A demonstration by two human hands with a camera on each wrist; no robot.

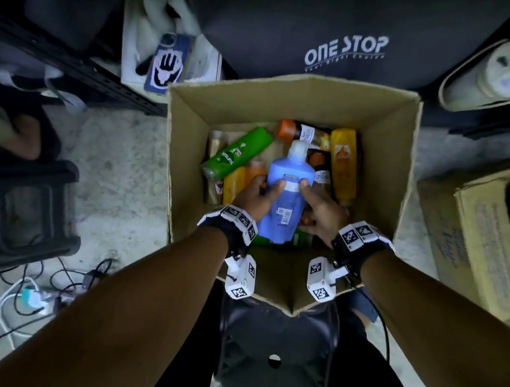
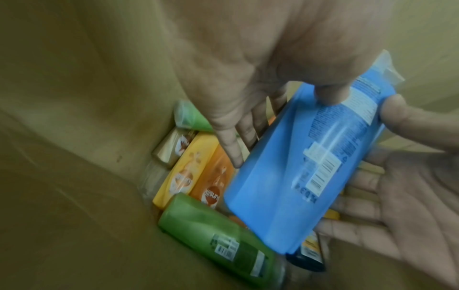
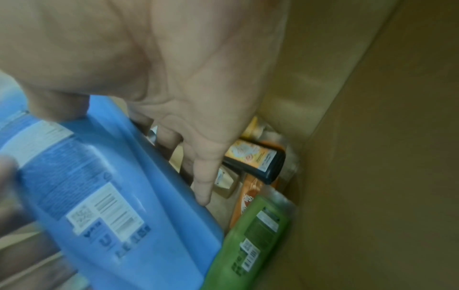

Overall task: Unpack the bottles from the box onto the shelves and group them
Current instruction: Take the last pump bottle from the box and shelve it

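Observation:
An open cardboard box (image 1: 386, 168) holds several shampoo bottles lying on their sides. Both hands hold a large blue bottle (image 1: 285, 195) with a white cap, raised above the others, cap pointing away from me. My left hand (image 1: 258, 195) grips its left edge, thumb on the label side (image 2: 330, 94) and fingers (image 2: 236, 141) behind. My right hand (image 1: 320, 209) grips the right edge, thumb on the front and fingers (image 3: 201, 182) underneath. Below lie a green bottle (image 1: 236, 153), a yellow bottle (image 1: 343, 164) and an orange-capped dark bottle (image 1: 300, 133). Another green bottle (image 3: 253, 245) lies by the near wall.
The box rests on a black stool (image 1: 275, 359). A taped cardboard carton (image 1: 493, 233) stands to the right. On the left are a dark metal rack (image 1: 66, 60), a black plastic stool (image 1: 18, 211) and floor cables (image 1: 27, 293). A phone (image 1: 168, 60) lies beyond the box.

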